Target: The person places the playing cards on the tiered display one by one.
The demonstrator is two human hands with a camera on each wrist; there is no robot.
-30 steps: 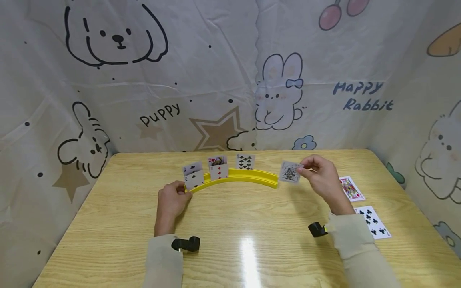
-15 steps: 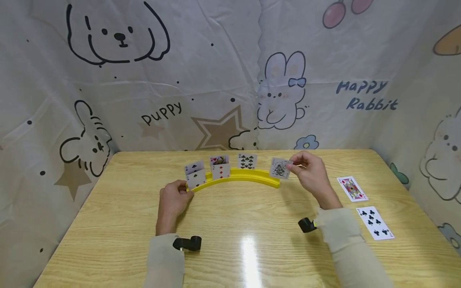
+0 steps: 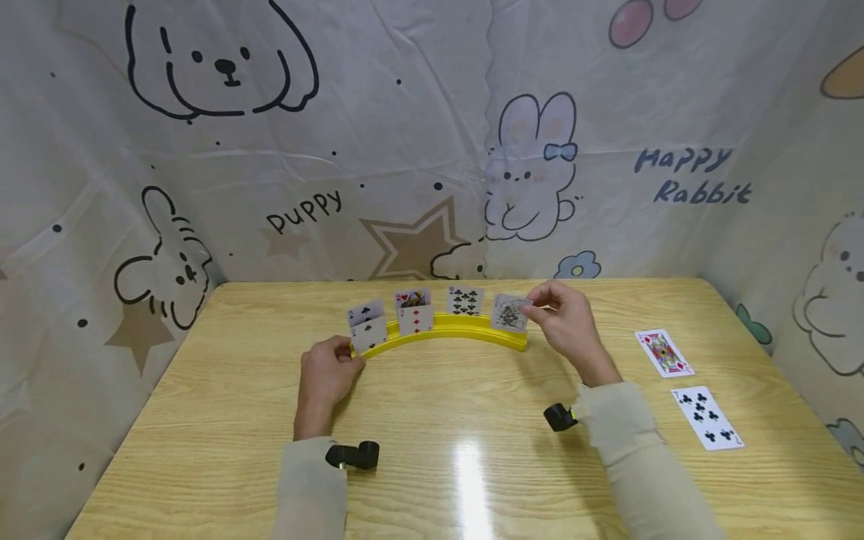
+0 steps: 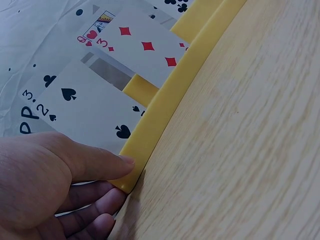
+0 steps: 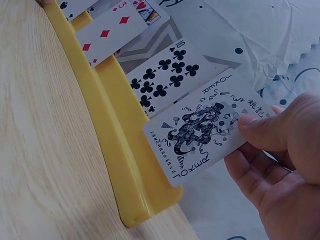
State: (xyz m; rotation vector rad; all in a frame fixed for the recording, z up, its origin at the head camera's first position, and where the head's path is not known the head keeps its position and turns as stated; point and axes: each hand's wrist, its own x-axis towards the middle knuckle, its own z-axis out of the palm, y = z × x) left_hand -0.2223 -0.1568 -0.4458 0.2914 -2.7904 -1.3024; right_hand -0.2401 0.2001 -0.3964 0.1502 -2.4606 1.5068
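My right hand pinches a joker card between thumb and fingers. Its lower edge overlaps the right end of a curved yellow card holder; I cannot tell whether it sits in a slot. At the opposite end, my left hand grips the holder, its thumb on the front face. Upright in the holder at left stands a two of spades, a three of clubs behind it. Then come a three of diamonds before a queen of hearts, and a ten of clubs in the rear row.
Two face-up cards lie to the right on the wooden table: a diamond face card and a seven of clubs. A printed cloth hangs behind the table and at both sides.
My right hand has moved left with the joker, from beyond the holder's right end to over that end. The left hand keeps its grip on the holder.
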